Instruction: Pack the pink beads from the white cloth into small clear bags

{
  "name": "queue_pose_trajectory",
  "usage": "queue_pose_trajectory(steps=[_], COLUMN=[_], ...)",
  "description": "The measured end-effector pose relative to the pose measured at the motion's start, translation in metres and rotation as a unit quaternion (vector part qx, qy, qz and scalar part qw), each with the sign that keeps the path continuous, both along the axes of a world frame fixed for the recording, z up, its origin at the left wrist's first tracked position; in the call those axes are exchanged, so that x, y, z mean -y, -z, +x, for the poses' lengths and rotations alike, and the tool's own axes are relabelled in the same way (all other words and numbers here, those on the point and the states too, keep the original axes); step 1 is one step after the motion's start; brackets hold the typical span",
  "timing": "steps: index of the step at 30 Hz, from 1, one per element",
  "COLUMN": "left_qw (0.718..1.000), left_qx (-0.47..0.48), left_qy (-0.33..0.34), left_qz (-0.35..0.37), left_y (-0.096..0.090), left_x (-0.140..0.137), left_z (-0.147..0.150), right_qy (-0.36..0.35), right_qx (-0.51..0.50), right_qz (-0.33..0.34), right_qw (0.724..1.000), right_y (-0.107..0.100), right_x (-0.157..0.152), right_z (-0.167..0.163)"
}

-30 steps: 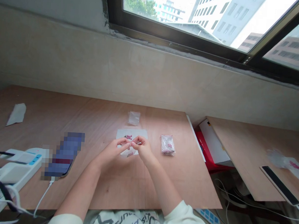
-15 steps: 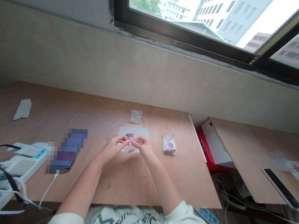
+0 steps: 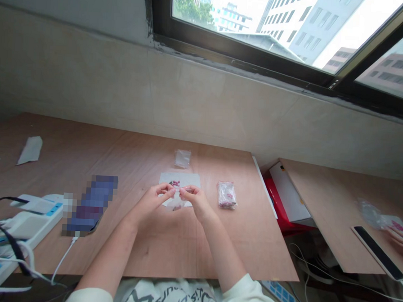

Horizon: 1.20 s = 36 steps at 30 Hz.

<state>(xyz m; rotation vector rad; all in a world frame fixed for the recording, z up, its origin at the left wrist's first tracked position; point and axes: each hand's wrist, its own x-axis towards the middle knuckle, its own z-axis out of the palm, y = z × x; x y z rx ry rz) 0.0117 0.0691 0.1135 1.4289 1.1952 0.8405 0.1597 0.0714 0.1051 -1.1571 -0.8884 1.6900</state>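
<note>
On wooden table (image 3: 169, 253), beyond the grip, pink pieces (image 3: 176, 183) were seen; between left hand (image 3: 156, 198) and right hand (image 3: 197, 200), a clear bag (image 3: 179, 201) was pinched, edge-handling apparently being the step; steady pinching seemed required next.

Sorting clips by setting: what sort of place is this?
Likely a simple indoor workroom, though possibly a home: a wooden table with small plastic bags on it, a power strip at the left, and a window facing tall buildings.
</note>
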Motion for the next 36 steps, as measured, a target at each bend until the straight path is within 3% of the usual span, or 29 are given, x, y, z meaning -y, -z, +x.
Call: queue_pose_trajectory(steps=[8,14,22,30,36], left_qw=[0.999,0.998,1.0,1.0,1.0], left_qx=[-0.011,0.014,0.008,-0.012,-0.016], left_qy=[-0.027,-0.06,0.004,-0.013,-0.017], left_qz=[0.018,0.004,-0.019,0.021,0.012], left_y=[-0.008,-0.004,-0.002,-0.002,-0.004], left_x=[-0.006,-0.001,0.005,-0.002,-0.002], left_z=[-0.006,-0.007,0.001,0.0,-0.007], right_qy=[0.008,0.012,0.043,0.004,0.031], right_qx=[0.004,0.028,0.012,-0.01,0.007], right_qz=[0.015,0.012,0.004,0.025,0.051], right_qw=[1.0,0.999,0.999,1.0,0.998], right_y=[-0.01,-0.002,-0.004,0.006,0.007], right_x=[-0.01,-0.008,0.001,-0.002,-0.007], right_z=[-0.001,0.0,0.002,0.007,0.009])
